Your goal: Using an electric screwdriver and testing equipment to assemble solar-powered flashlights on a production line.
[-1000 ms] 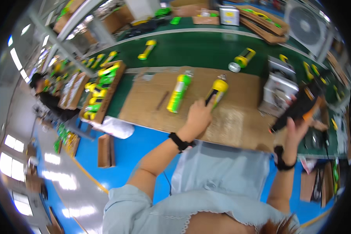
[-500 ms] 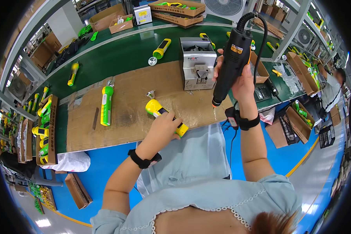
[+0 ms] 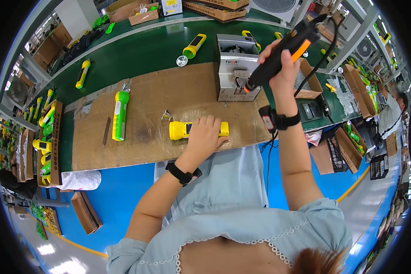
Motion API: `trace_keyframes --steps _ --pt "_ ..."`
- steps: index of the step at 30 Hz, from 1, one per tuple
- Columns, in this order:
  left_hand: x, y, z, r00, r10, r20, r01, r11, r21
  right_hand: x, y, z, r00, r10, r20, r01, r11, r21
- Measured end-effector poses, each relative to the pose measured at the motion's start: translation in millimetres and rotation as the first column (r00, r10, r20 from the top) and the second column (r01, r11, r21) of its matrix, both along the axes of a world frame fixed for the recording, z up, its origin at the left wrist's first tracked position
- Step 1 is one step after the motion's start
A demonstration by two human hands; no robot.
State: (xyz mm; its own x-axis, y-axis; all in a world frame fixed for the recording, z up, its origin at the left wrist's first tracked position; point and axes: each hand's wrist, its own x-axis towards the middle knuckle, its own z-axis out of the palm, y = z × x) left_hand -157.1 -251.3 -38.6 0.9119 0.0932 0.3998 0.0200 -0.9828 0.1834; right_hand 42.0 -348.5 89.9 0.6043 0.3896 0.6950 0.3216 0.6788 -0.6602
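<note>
One yellow torch [image 3: 198,129], one screwdriver [image 3: 278,58]

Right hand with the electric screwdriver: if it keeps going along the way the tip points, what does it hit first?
Most likely the grey screw feeder box. The right hand holds the electric screwdriver tilted down-left, its tip close to the box's front right corner. Whether tip and box already touch is unclear.

My left hand [image 3: 204,135] pins the yellow flashlight [image 3: 197,129] on the board [image 3: 137,137]; right hand [image 3: 281,68] holds the electric screwdriver [image 3: 278,57] at the grey feeder box [image 3: 235,66].
</note>
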Motion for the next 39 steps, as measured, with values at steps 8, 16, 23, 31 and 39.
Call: trace_keyframes --steps 8,16,23,31,39 --pt "-3.7 3.7 6.3 0.999 -0.023 -0.023 0.021 0.997 -0.073 20.0 37.9 1.0 0.993 -0.107 0.055 0.110 0.993 -0.043" --pt "1.2 -2.0 2.5 1.000 0.008 0.017 -0.006 0.992 -0.126 17.0 31.3 0.4 0.988 -0.153 0.023 0.154 0.983 -0.101" --pt "0.6 0.3 3.4 0.998 0.001 0.056 0.008 0.989 -0.147 19.8 29.2 2.5 0.975 -0.214 0.059 0.216 0.976 -0.039" --pt "-0.7 4.9 -0.7 0.996 0.009 0.083 0.004 0.989 -0.149 -9.2 31.7 7.5 0.986 -0.163 -0.036 0.153 0.968 -0.201" --pt "0.7 6.5 1.1 0.995 0.033 0.093 -0.016 0.984 -0.180 -35.5 -7.7 -11.0 0.986 0.057 -0.156 -0.078 0.989 -0.129"
